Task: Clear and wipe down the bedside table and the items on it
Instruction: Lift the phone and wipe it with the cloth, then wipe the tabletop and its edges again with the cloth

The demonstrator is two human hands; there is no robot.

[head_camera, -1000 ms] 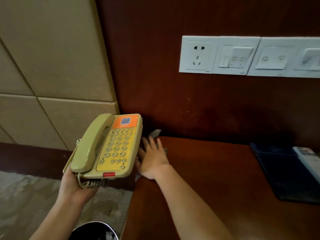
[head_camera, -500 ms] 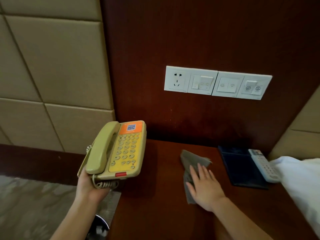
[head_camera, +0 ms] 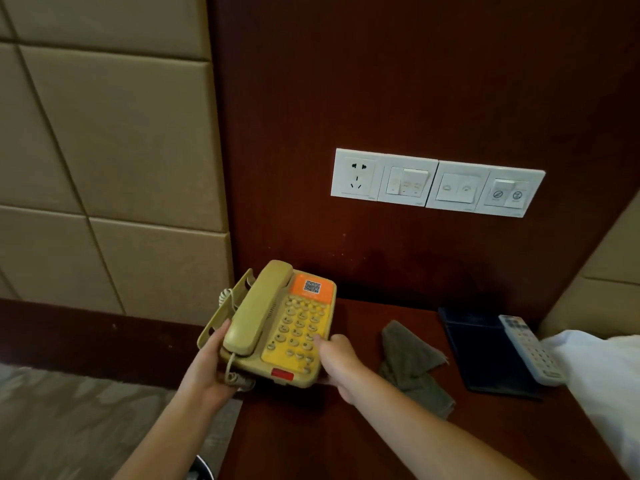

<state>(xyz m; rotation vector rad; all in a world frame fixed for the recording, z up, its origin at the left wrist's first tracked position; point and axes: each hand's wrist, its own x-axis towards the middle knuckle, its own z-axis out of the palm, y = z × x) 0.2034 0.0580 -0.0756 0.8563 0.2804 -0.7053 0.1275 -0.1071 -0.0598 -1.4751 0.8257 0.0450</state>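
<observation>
A beige and yellow telephone [head_camera: 277,323] with an orange QR label hovers over the left end of the dark wooden bedside table [head_camera: 346,441]. My left hand [head_camera: 211,368] grips it from below at its left side. On the phone's right edge my right hand [head_camera: 337,363] holds on, thumb on the keypad. A grey cloth [head_camera: 412,362] lies crumpled on the table to the right of the phone, with no hand on it.
A dark blue folder [head_camera: 485,355] lies at the table's back right with a white remote control [head_camera: 530,348] on it. White bedding [head_camera: 602,386] overhangs the right edge. A socket and switch panel [head_camera: 436,183] is on the wooden wall. Patterned carpet [head_camera: 69,427] is at the left.
My right hand left the grey cloth, which now lies loose on the table, and took hold of the phone's right side. The phone moved right, over the table's left end.
</observation>
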